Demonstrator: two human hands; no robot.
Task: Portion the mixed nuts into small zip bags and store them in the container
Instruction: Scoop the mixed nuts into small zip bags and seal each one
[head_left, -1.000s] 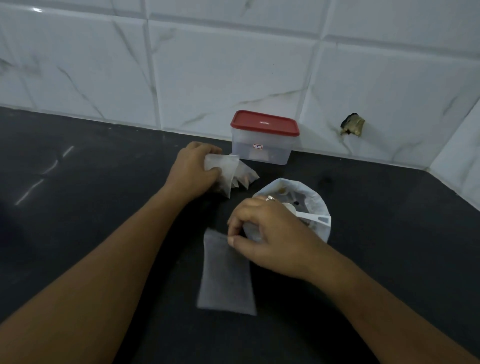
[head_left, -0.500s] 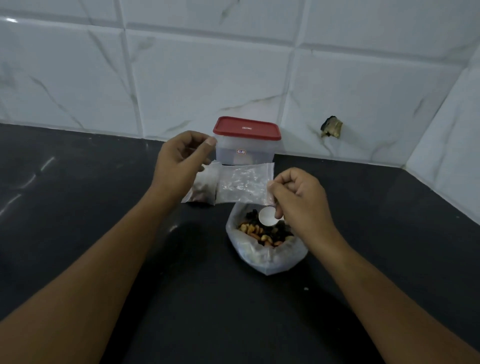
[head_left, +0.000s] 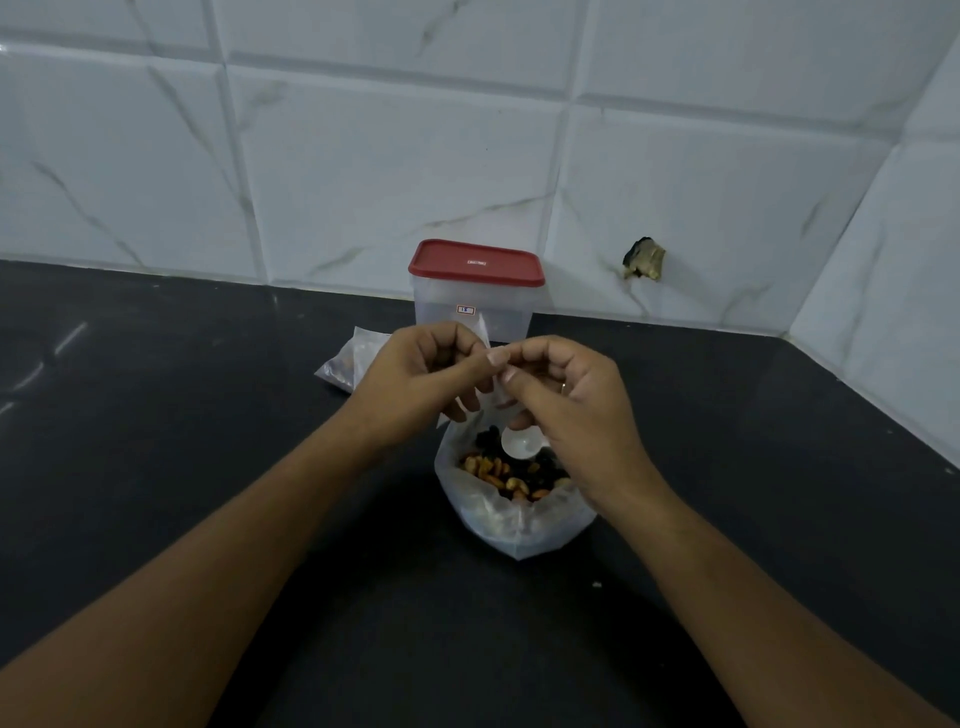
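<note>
In the head view, the left hand (head_left: 426, 379) and the right hand (head_left: 576, 410) meet above the table (head_left: 156, 441). Both pinch the top edge of one small zip bag (head_left: 492, 408) with thumb and fingertips. The bag looks empty, and it hangs just over the big bag (head_left: 514, 530) of mixed nuts (head_left: 506, 478).

A white spoon (head_left: 519, 446) lies in the nuts under the right hand; I cannot tell if that hand holds its handle. Behind stands the container (head_left: 470, 312), its red lid (head_left: 475, 262) on. Filled bags (head_left: 345, 364) lie left of it.

I judge the step is opening the zip mouth. Next, the two sides must be pulled apart and one hand must keep the mouth wide, so the spoon can bring nuts in.
</note>
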